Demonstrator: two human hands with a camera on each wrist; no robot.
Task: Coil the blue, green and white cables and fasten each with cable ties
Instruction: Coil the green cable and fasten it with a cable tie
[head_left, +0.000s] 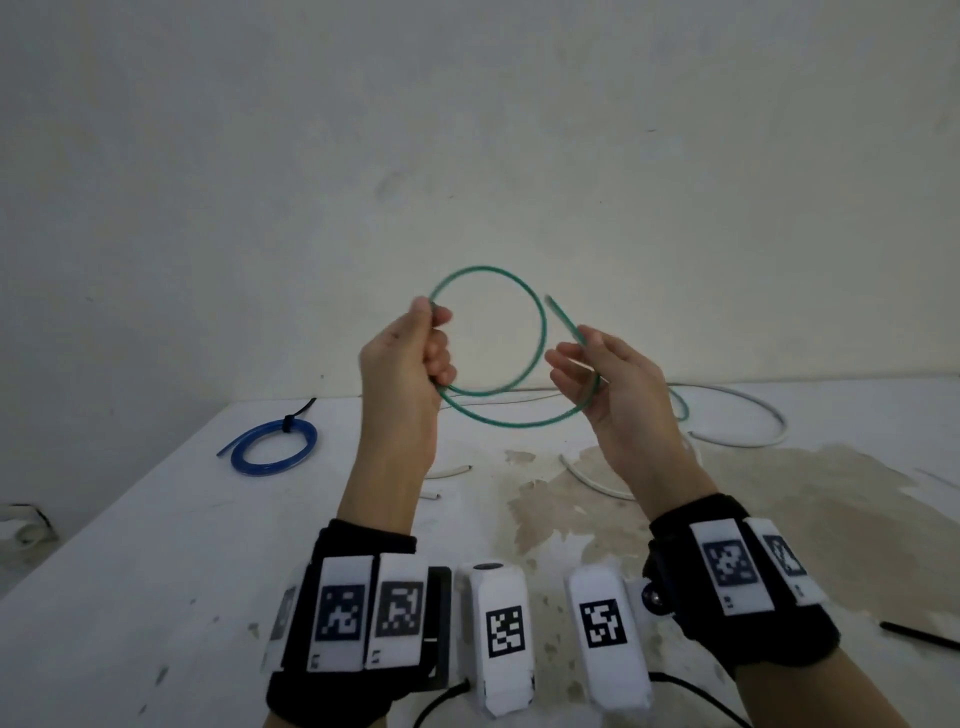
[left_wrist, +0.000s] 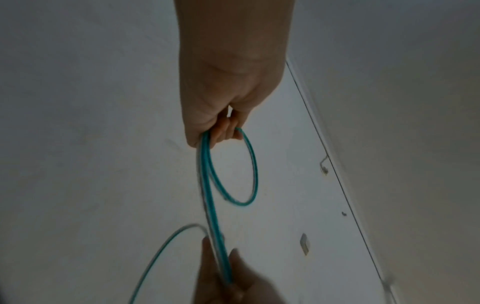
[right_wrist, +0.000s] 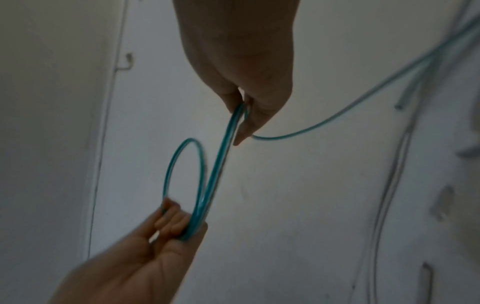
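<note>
— Left hand clenched the green cable loop at its left side; right hand pinched the opposite side, above the table.
— And the slack?
— Ran rightward from the right hand, so that hand was nearer. Only the right wrist view showed it trailing; only the head view showed the blue cable coiled and tied.

Stained white table, tied blue coil, white cable, perhaps loose
</note>
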